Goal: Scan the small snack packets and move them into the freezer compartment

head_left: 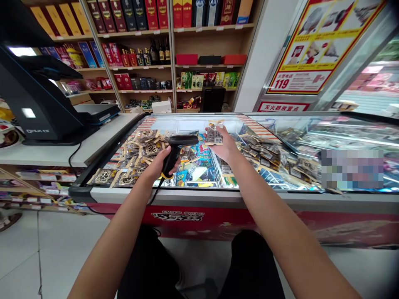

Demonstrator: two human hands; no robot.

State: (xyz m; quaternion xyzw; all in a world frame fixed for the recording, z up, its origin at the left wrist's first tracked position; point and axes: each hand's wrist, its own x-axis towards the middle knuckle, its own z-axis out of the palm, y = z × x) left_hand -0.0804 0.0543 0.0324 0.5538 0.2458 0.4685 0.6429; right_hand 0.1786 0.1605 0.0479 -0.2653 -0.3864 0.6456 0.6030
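My left hand is wrapped round the handle of a black barcode scanner; its head points right and its cable hangs down over the freezer's front edge. In my right hand is a small clear snack packet with dark contents and a tan top, held upright just right of the scanner head and apart from it. Similar packets lie heaped on the freezer lid at the left. Another pile of packets spreads to the right of my right hand.
The chest freezer runs across in front of me, with coloured packs visible inside under its glass. On the left, a counter carries a checkout terminal. Shelves of boxes and bottles stand behind. A sliding-lid frame crosses the right side.
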